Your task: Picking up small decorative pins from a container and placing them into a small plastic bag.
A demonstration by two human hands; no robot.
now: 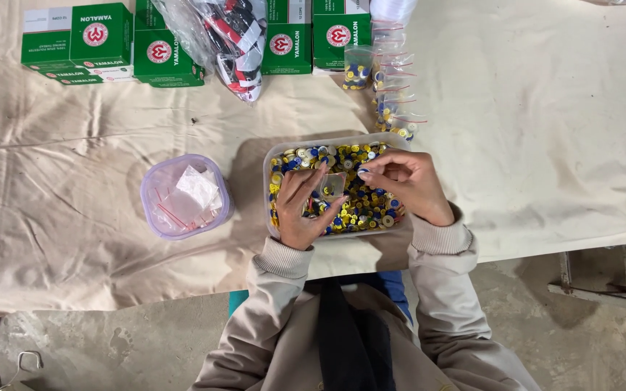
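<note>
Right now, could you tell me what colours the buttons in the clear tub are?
The buttons are mostly blue and yellow, some white; head view.

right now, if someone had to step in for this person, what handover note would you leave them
Left hand: holds a small clear bag open over the tub.
Right hand: fingertips pinched at the bag's mouth; what they hold is too small to tell.
Clear tub of blue, yellow and white buttons sits in front of the person.
Lavender tub to the left holds empty zip bags.
Done: a row of filled bags lies behind the button tub.
Left: the tub looks nearly full of loose buttons.
</note>
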